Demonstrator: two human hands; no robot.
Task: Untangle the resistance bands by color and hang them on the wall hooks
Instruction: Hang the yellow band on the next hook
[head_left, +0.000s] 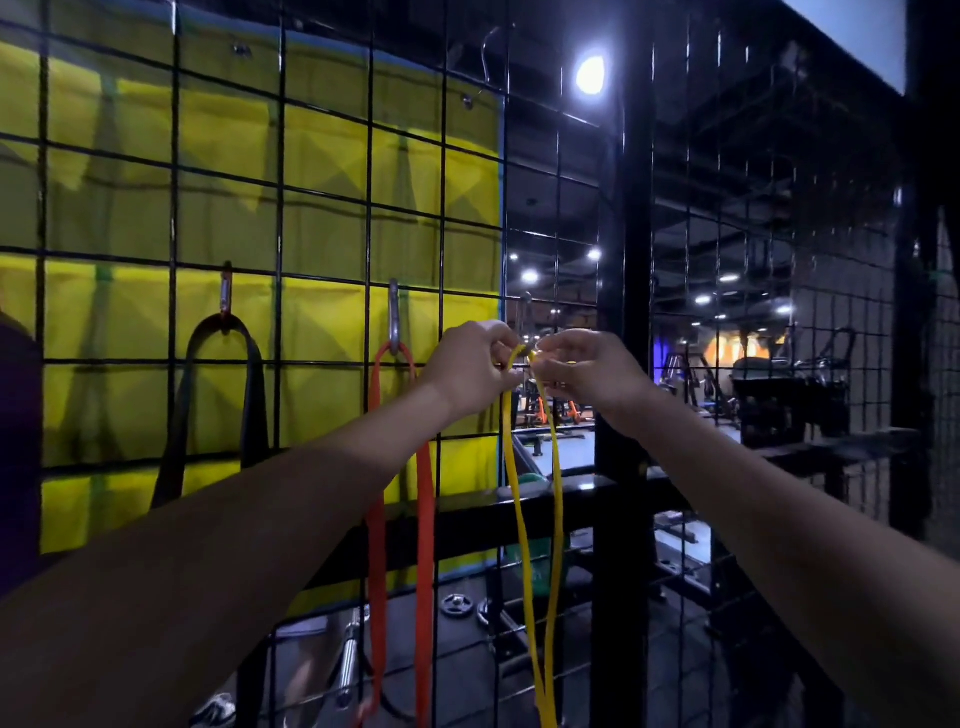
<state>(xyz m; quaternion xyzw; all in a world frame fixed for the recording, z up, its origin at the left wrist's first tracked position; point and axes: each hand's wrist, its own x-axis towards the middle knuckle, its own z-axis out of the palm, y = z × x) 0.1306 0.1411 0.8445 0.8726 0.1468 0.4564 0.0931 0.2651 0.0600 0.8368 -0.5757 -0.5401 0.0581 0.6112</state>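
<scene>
Both hands are working at the wire grid (332, 197). L hand (470, 366) and R hand (584, 371) are each pinching the top of the yellow band (527, 519), fingers curled tight on it, right at a hook (525, 312); can't tell if it's on yet. Its loop is hanging down. Left of it, the orange band (426, 519) is hanging on a hook (394, 317); further left, the black band (254, 395) on another (225, 296).
</scene>
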